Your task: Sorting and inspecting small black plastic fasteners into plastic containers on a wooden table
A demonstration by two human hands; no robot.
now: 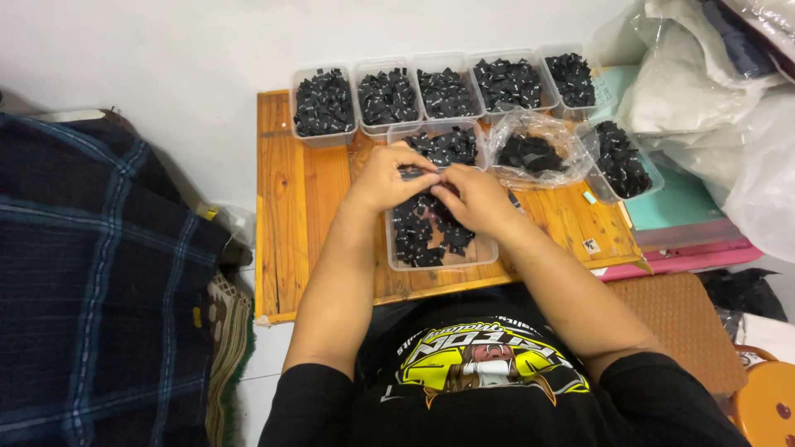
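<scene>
Two hands meet over the middle of our wooden counter (286,223), right above a clear plastic tray (484,253) scattered with small black pieces (418,240). Our left hand (389,175) comes in from seven o'clock, its grip pinched together on a small black piece at the fingertips. Our right hand (479,199) comes in from five o'clock, fingers curled in toward the left hand and touching it; whether its grip is clamped on a piece of its own we cannot tell, the fingers hide it.

At twelve o'clock from the hands, five clear tubs (325,103) stand in a row along the wall edge of the counter, each heaped with the same black pieces. One more tub (445,146) sits just behind the tray. At two o'clock lies a crumpled clear bag (534,149) with a black clump inside, and beside it another tub (625,161) at the counter's right edge. Off at nine o'clock, a dark plaid cloth (91,273) fills the left side.
</scene>
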